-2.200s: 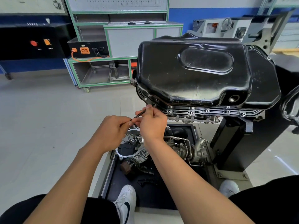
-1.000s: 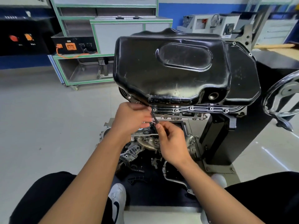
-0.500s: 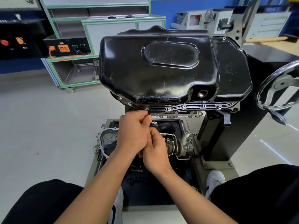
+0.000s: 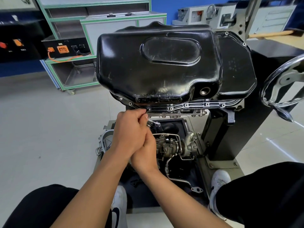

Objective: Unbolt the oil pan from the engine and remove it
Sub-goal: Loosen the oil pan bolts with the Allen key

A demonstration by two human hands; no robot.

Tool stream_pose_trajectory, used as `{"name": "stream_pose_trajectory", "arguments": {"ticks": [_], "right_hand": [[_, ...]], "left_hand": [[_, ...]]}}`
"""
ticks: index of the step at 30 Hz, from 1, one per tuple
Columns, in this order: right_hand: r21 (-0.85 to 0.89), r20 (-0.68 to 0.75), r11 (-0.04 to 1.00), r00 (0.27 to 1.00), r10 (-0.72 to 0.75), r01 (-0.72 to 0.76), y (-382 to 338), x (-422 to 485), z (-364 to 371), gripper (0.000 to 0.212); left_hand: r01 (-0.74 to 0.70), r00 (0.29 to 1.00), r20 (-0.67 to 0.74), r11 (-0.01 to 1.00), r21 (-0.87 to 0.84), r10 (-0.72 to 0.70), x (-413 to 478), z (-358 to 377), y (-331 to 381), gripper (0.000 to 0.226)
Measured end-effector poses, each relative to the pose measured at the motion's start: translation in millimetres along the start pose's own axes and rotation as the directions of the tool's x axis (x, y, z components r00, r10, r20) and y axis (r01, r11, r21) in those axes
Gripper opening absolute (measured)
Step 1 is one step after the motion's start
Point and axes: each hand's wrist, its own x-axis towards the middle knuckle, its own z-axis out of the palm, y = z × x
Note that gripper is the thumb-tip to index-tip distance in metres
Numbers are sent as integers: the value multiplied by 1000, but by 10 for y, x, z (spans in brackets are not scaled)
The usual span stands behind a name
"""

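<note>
**Hands at the pan's near flange**

Black oil pan (image 4: 164, 66) at upper centre, directly above both hands, seated on the engine with bolts along its near flange. Chrome handwheel (image 4: 287, 79) at right edge; turbocharger (image 4: 174, 145) just below the hands. Pinches at a flange bolt (image 4: 148, 109) with the curled left hand (image 4: 130, 134). Right hand (image 4: 146, 153) tucked beneath it, fingers hidden, grip impossible to tell.
</note>
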Motion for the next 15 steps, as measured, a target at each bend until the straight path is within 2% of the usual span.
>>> {"name": "stream_pose_trajectory", "arguments": {"ticks": [4,6,9,10,11,14,15], "right_hand": [[81,5,996,999,36,-36,20,-5,46,10],[153,13,987,998,58,-59,4,-19,80,18],[258,72,956,990,125,-139,-60,-8,137,59],[250,82,956,987,137,-153,-73,7,145,66],[218,83,962,986,148,-162,-48,20,142,63],[118,130,970,972,197,-213,25,54,130,22],[62,144,976,969,199,-209,58,57,111,22]], "left_hand": [[-42,999,24,999,17,41,7,-15,-1,12],[-53,997,48,998,36,52,22,-3,-8,11],[-53,997,66,996,66,49,38,-11,1,17],[-57,996,68,996,75,52,48,-19,5,19],[-67,996,72,994,87,61,60,-22,6,20],[-85,994,81,985,149,74,95,-14,8,18],[-78,995,73,984,160,67,102,-8,10,17]]}}
